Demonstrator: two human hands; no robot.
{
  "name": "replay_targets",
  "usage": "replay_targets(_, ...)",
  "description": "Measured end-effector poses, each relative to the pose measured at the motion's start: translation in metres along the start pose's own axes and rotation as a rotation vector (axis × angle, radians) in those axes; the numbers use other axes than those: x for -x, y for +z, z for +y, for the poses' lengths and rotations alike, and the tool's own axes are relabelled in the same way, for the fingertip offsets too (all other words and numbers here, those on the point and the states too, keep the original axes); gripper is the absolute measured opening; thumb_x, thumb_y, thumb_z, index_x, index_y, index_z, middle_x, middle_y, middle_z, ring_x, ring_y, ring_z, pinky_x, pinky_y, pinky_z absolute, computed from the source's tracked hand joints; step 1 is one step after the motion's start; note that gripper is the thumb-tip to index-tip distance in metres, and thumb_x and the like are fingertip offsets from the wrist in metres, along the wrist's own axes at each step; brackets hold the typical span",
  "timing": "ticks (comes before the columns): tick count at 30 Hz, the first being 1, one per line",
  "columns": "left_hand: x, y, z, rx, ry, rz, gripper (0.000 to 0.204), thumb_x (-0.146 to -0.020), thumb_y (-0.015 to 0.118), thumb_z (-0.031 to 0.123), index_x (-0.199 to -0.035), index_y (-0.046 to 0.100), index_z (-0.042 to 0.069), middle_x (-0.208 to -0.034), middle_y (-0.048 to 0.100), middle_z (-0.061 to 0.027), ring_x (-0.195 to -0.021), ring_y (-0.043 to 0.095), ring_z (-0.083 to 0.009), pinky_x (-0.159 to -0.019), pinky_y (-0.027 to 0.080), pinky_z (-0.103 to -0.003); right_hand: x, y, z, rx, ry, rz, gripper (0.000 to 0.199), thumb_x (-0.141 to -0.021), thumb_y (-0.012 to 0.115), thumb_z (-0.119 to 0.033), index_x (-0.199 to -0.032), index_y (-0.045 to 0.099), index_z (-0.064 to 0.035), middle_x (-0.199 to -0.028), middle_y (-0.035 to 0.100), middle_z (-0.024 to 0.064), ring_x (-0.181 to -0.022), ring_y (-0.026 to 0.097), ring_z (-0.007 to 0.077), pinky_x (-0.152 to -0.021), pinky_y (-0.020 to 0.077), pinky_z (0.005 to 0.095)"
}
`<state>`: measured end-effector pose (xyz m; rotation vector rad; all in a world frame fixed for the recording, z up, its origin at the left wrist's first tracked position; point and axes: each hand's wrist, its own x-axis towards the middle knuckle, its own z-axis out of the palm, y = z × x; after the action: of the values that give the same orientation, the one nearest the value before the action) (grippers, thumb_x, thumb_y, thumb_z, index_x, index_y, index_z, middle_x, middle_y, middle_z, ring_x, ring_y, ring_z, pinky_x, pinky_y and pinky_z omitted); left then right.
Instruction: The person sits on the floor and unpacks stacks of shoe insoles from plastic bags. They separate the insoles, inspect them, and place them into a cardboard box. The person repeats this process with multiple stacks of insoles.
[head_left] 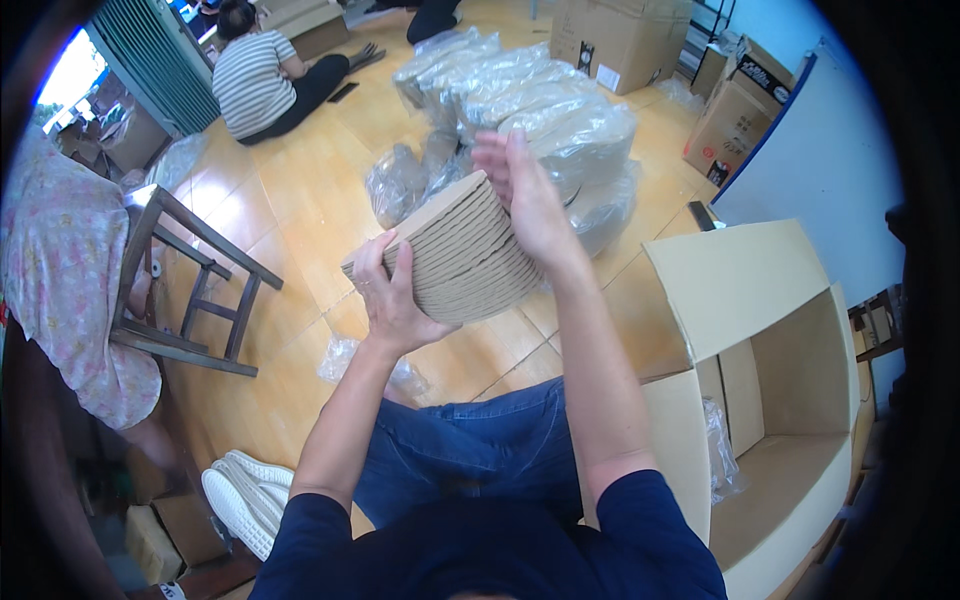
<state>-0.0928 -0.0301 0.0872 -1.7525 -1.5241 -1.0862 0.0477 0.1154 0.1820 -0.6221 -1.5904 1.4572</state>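
Observation:
A thick stack of tan, cardboard-like sheets (470, 255) is raised above my lap, tilted, with its curved layered edges facing me. My left hand (393, 305) grips the stack at its lower left, thumb and fingers spread around that end. Along the right side lies my right hand (530, 205), fingers stretched out and pointing away from me, palm beside the layered edges. Whether that palm presses on the stack is hard to tell. Beyond it, clear plastic bags (560, 115) full of similar tan pieces are heaped on the floor.
An open cardboard box (800, 480) with some plastic inside stands at my right. To the left are a dark wooden stool (190, 290), a person in floral clothing and white shoes (250, 490). Farther off, a striped-shirted person (255, 85) sits near a large carton (620, 40).

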Motion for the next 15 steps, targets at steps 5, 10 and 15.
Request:
replay_targets(5,-0.028,-0.018,0.034,0.113,0.048,0.216,0.126,-0.052,0.087,0.042,-0.15,0.017,0.006,-0.133,0.033,-0.0268,-0.117,0.039,-0.041,-0.096,0.034,-0.052,0.001,-0.028,-0.064,0.016,0.002,-0.035,0.06,-0.103,0.029,-0.052,-0.13,0.047,-0.0012,-0.114,0.057,0.0127,-0.102,0.056,0.0197,-0.09,0.045,0.0332)
replay_targets(10,-0.029,-0.023,0.062,0.175,0.054,0.281,0.129,-0.053,0.088,0.039,-0.15,0.013,0.001,-0.135,0.03,-0.0287,-0.121,0.038,-0.0416,-0.098,0.035,-0.052,0.069,-0.077,-0.022,0.275,0.148,-0.275,0.054,-0.102,0.033,-0.05,-0.128,0.049,-0.0055,-0.102,0.056,0.0069,-0.087,0.055,0.0152,-0.083,0.0464,0.0302)
replay_targets(15,-0.039,-0.015,0.086,0.625,-0.062,0.287,0.13,-0.057,0.087,0.037,-0.151,0.004,0.002,-0.141,0.027,-0.0252,-0.127,0.036,-0.0381,-0.104,0.034,-0.049,0.115,-0.102,0.022,0.444,-0.091,-0.243,0.058,-0.103,0.034,-0.047,-0.142,0.039,-0.0046,-0.116,0.057,0.0131,-0.096,0.057,0.0188,-0.091,0.0446,0.0343)
